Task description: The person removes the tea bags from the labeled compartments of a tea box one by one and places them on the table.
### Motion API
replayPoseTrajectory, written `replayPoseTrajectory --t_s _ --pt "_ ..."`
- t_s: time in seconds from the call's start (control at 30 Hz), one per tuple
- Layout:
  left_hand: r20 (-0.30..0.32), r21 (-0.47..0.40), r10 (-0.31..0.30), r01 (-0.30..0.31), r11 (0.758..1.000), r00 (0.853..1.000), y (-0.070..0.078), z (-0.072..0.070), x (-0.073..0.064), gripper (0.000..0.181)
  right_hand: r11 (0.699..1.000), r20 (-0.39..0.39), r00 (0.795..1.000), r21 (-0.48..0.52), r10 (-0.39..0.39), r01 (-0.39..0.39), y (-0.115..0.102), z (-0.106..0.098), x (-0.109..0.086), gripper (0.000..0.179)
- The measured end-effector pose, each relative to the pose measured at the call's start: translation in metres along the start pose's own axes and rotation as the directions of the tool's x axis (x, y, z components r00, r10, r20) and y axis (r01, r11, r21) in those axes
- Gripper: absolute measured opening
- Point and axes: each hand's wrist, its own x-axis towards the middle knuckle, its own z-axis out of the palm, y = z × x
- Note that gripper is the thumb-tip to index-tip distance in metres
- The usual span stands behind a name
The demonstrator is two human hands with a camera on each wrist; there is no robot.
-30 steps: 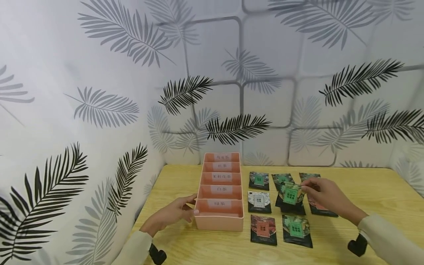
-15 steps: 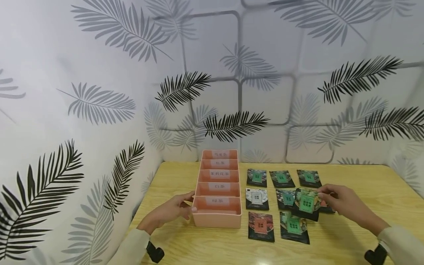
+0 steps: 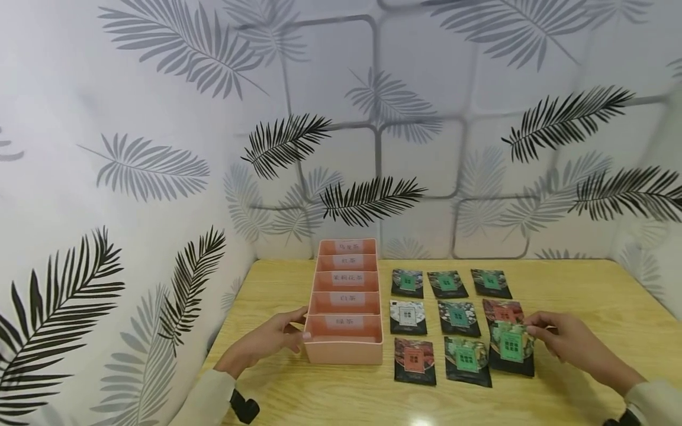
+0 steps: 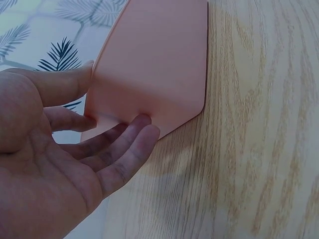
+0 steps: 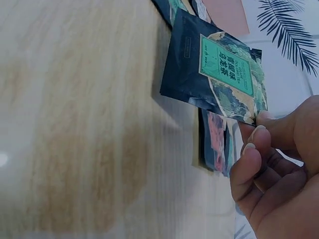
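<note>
My right hand (image 3: 567, 343) pinches a dark tea sachet with a green label (image 3: 511, 349) at its edge, between thumb and fingers. In the right wrist view the sachet (image 5: 219, 69) is tilted just over the table, its label reading oolong tea. It partly covers a red-labelled sachet (image 3: 501, 309). My left hand (image 3: 266, 343) holds the near left corner of a pink divided box (image 3: 345, 354). The left wrist view shows the thumb at the rim and bent fingers (image 4: 137, 149) against the box's outer wall (image 4: 154, 55).
Several other sachets lie flat in rows right of the box, among them a white one (image 3: 408, 318), a red one (image 3: 414, 361) and a green-labelled one (image 3: 467, 361). The box has labelled compartments. A leaf-patterned wall (image 3: 415, 160) stands behind the wooden table (image 3: 575, 284).
My right hand has carried the green-labelled sachet right and toward me, off the middle column to the front right, uncovering sachets beneath. The left hand has stayed at the box.
</note>
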Motion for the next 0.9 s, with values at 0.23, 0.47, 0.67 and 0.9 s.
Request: replayPoseTrajectory --t_s 0.23,0.47,0.67,0.9 --pt "0.001 -0.002 0.0 0.0 1.0 1.0 -0.002 0.0 -0.003 0.066 1.0 0.047 0.999 -0.008 0.001 0.0 0.01 0.007 -0.003 0.028" --pt "-0.009 0.002 -0.008 0.008 1.0 1.0 -0.002 -0.003 -0.003 0.065 0.997 0.034 0.999 -0.074 -0.012 0.015 0.015 0.01 -0.004 0.022" --pt "-0.007 0.01 -0.007 0.007 1.0 1.0 -0.001 -0.002 -0.003 0.065 0.994 0.036 0.999 -0.105 0.034 -0.03 0.02 0.014 -0.009 0.023" --pt "-0.008 0.013 -0.019 0.019 1.0 1.0 0.002 -0.001 -0.003 0.068 0.99 0.026 0.997 -0.126 0.072 -0.068 0.03 0.017 -0.011 0.029"
